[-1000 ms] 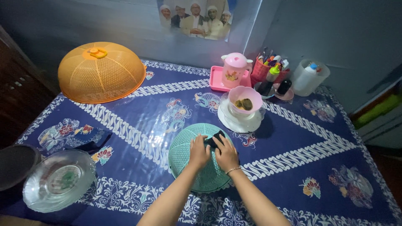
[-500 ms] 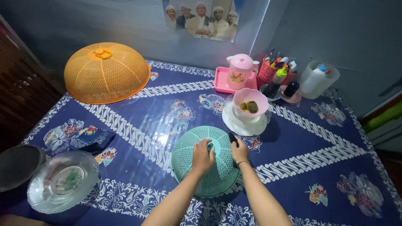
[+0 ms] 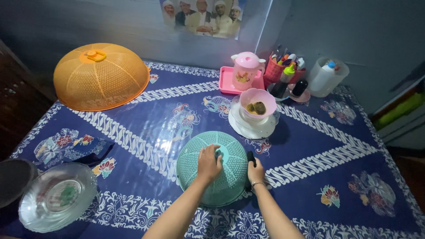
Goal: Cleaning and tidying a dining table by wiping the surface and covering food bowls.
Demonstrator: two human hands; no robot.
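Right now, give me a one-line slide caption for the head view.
Left hand rests atop a green mesh food cover; right hand holds a dark object at its edge.

The table (image 3: 310, 146) carries a blue patterned oilcloth with white diagonal bands. A grey-blue wall (image 3: 110, 22) runs along 12 o'clock, bearing a group photograph poster (image 3: 201, 17). Dark wooden furniture (image 3: 17, 84) stands at 9 o'clock. Light glares off the cloth centre.
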